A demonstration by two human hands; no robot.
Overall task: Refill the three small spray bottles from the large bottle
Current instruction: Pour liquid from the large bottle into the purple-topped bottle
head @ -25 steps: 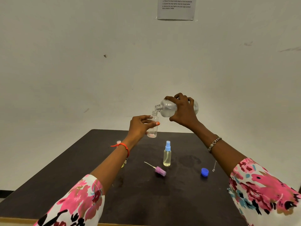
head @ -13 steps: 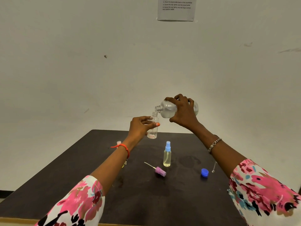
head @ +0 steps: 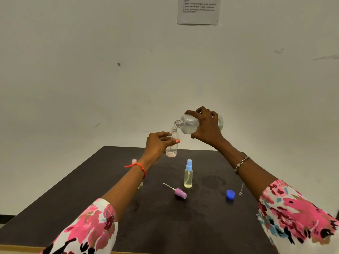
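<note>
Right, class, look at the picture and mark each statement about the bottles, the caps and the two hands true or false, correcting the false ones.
1. The right hand holds the large bottle tipped on its side, neck at the mouth of the small bottle that the left hand grips. True.
2. That small bottle has its spray top fitted. False: its mouth is open; a purple spray top lies on the table.
3. The bottle with the blue spray top stands upright on the table. True.
4. The large bottle is capped. False: its neck is bare; a blue cap lies on the table.
</note>
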